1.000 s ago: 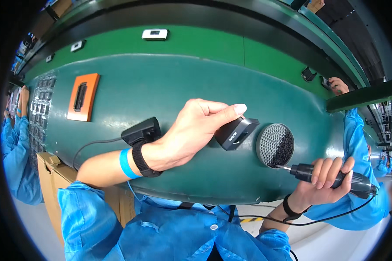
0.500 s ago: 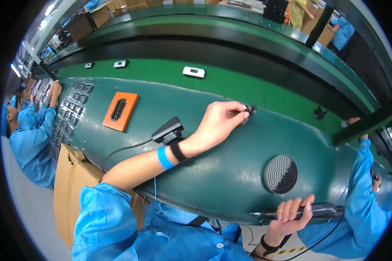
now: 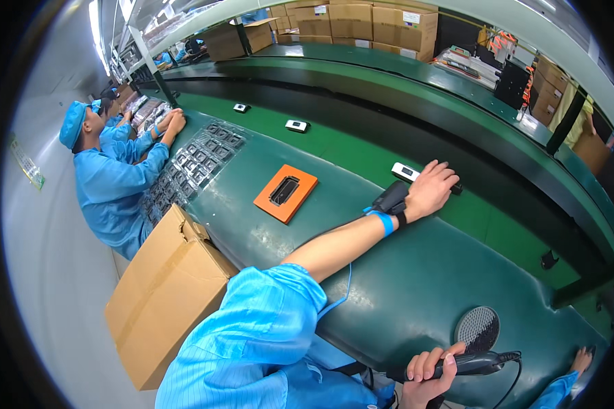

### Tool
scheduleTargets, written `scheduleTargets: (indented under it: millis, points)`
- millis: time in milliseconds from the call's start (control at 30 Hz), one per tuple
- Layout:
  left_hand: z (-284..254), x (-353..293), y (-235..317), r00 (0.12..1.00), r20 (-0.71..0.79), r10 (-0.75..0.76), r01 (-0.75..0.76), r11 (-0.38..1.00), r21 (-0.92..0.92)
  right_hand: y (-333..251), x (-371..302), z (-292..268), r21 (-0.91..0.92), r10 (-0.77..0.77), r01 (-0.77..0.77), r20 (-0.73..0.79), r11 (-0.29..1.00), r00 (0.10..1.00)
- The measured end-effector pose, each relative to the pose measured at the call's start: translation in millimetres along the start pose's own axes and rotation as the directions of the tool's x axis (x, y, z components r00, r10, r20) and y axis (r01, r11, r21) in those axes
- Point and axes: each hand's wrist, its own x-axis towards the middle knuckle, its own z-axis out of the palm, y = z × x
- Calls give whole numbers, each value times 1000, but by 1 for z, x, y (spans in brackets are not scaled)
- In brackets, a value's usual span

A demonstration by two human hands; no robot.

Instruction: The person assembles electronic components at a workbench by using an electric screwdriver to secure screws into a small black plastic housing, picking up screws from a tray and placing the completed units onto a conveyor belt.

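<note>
My left hand [image 3: 431, 189] reaches over the green belt [image 3: 361, 151] with its fingers stretched out. A small dark part [image 3: 457, 188] shows beside its fingertips, mostly covered by the hand. Just left of the hand lies a white device with a dark window [image 3: 406, 171]. A black box-like unit [image 3: 390, 198] sits at that wrist, next to a blue band [image 3: 383, 222]. Low at the right, my right hand [image 3: 430, 373] is wrapped round a black corded electric screwdriver [image 3: 481, 363]. Near it stands a round, grey-rimmed tray of small dark pieces [image 3: 477, 328].
An orange block with a black recess [image 3: 286, 193] rests on the green bench [image 3: 361, 279]. Several black parts in clear trays [image 3: 201, 160] lie farther left. A cardboard box [image 3: 170, 293] stands at the bench's near edge. A co-worker [image 3: 112, 177] works at the left.
My left hand has moved from above the bench out over the belt, and its pinch on the small black part has loosened. The view has turned left. My right hand keeps the screwdriver.
</note>
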Motion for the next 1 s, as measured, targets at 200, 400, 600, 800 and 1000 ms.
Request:
scheduleTargets:
  millis: [200,400,600,800,1000]
  points:
    - [-99,-15,-84,978,-112,-176,194,964,179,10,15,-3,-81,45,-47,-25,996,999]
    - [-192,-69,-237,814,12,-581,409,588,698,4,15,8,32,232,-230,-78,973,970]
    - [-231,-103,-310,696,251,-673,209,524,826,12,20,4,58,268,-264,-74,963,960]
    - [-218,-116,-325,666,306,-681,302,620,724,13,28,8,94,275,-267,-99,959,956]
    - [-202,-103,-323,807,452,-380,126,859,496,14,22,-16,53,219,-213,-193,976,956]
